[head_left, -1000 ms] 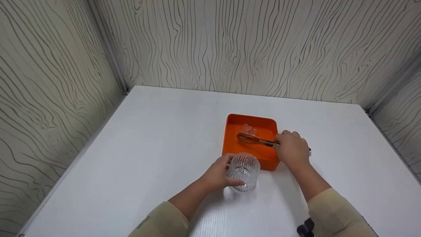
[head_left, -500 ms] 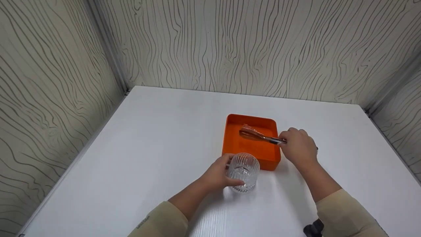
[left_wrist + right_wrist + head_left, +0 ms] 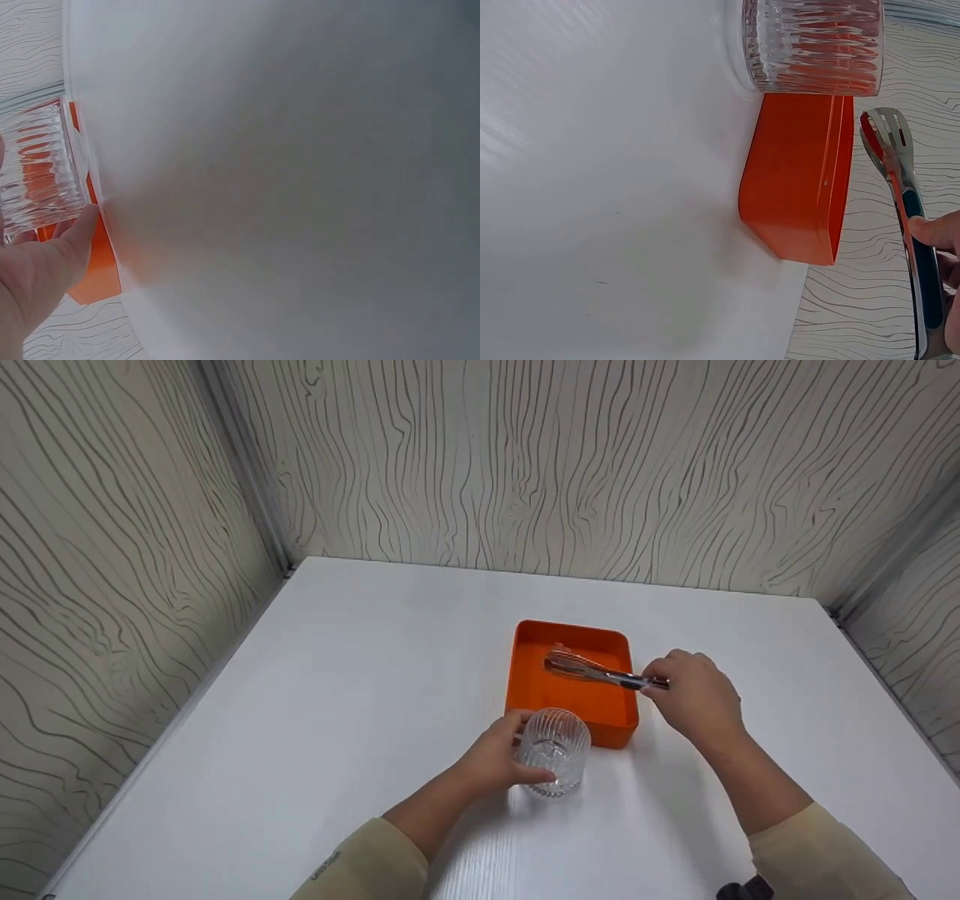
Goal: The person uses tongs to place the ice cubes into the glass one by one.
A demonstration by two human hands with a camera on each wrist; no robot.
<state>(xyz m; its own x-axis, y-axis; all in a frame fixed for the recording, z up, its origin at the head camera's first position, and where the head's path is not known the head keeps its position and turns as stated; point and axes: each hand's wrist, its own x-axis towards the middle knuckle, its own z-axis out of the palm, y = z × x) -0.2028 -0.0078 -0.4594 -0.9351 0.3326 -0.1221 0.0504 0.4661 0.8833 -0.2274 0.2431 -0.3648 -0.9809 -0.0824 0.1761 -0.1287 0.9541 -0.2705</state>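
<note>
My left hand point(image 3: 491, 757) holds a clear ribbed glass point(image 3: 556, 750) on the white table, thumb across its near side and fingers round the left. In the left wrist view the glass point(image 3: 41, 169) stands before the orange tray. My right hand point(image 3: 697, 694) grips metal tongs point(image 3: 600, 671) with dark handle panels. The tongs' slotted heads hang over the orange tray point(image 3: 611, 735); in the right wrist view the tongs point(image 3: 904, 195) are apart from its rim. A small clear piece point(image 3: 559, 648) shows beside the tongs' tips, partly hidden; whether they touch it I cannot tell.
The tray stands directly behind the glass. Patterned panels point(image 3: 472, 465) close off the back and sides of the white table point(image 3: 360, 660). A dark object point(image 3: 745, 889) shows at the bottom edge beside the right sleeve.
My right hand has moved to the right with the tongs, whose heads now sit slightly farther back and lie in front of the clear piece. My left hand and the glass have stayed put.
</note>
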